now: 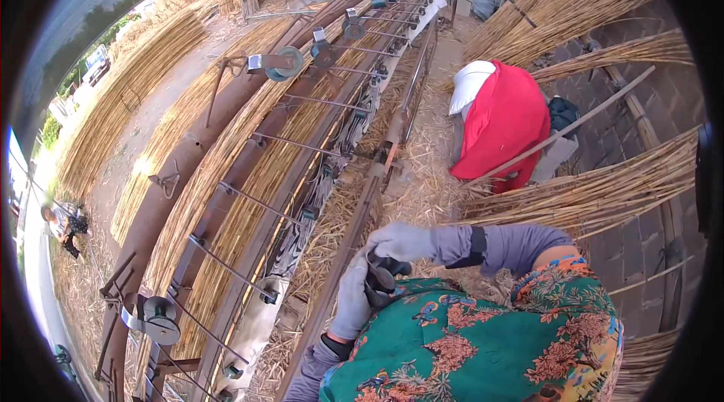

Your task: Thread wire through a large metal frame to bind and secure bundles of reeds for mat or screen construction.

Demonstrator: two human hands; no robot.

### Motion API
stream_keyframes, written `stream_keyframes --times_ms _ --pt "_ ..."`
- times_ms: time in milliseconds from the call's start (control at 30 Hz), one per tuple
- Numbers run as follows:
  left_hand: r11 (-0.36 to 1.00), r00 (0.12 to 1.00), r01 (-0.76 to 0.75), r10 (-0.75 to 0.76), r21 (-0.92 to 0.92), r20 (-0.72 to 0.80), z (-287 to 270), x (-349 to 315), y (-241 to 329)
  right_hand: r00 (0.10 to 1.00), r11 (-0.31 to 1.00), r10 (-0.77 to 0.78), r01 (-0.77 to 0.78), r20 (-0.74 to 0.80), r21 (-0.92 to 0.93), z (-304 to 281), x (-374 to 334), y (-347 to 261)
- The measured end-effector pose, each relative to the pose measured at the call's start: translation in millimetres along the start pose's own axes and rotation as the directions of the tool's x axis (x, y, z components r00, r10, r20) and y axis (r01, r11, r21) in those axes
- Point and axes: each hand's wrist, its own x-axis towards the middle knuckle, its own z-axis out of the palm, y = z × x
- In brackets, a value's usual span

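My left hand [351,304], in a pale grey glove, is closed around a dark grey object [382,279] in front of my body. Its exact kind cannot be made out; it looks rounded and lumpy. My right hand [400,241], gloved the same way, reaches in from the right with its fingers curled at the object's upper edge, close to the left fingertips. Beneath both hands runs a long brown metal rail [343,251]. Part of the object is hidden by the gloves.
Left lies a long frame with a rusty pipe [181,168], thin metal rods and wire spools [160,319], with reed stalks [226,251] along it. A person in red [505,123] bends at right, near reed bundles [581,183]. Straw litter [422,183] covers the ground between.
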Motion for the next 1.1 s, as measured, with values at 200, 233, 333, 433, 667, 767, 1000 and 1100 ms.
stream_keyframes --times_ms 200,233,333,433,667,767,1000,1100 --pt "0.983 0.975 0.175 -0.181 0.061 0.125 11 8 -34 0.973 0.971 0.228 -0.231 0.044 0.068 10 -78 -2" --pt "0.98 0.974 0.197 -0.197 0.007 0.114 12 8 -37 0.982 0.98 0.189 -0.19 0.032 0.054 11 -77 -2" --pt "0.991 0.998 -0.029 0.022 0.129 0.059 11 4 -38 0.988 0.937 0.144 -0.153 0.049 0.313 10 -72 -14" --pt "0.656 0.905 -0.351 0.421 0.668 0.062 6 5 -27 0.972 0.615 0.054 -0.213 0.229 0.759 12 -59 -33" --pt "0.521 0.966 -0.238 0.213 0.82 0.145 -7 2 31 0.839 0.717 -0.026 -0.363 0.544 0.595 4 -4 -19" --pt "0.184 0.975 -0.193 -0.072 0.964 0.209 -39 1 64 0.765 0.776 0.036 -0.427 0.644 0.465 -15 -2 -10" --pt "-0.391 0.91 0.0 0.381 0.92 0.162 -133 11 143 0.817 0.726 0.17 -0.482 0.552 0.491 -36 -14 4" --pt "-0.306 0.996 -0.005 -0.089 0.952 -0.023 -129 17 130 0.853 0.667 0.28 -0.503 0.44 0.549 -27 0 24"
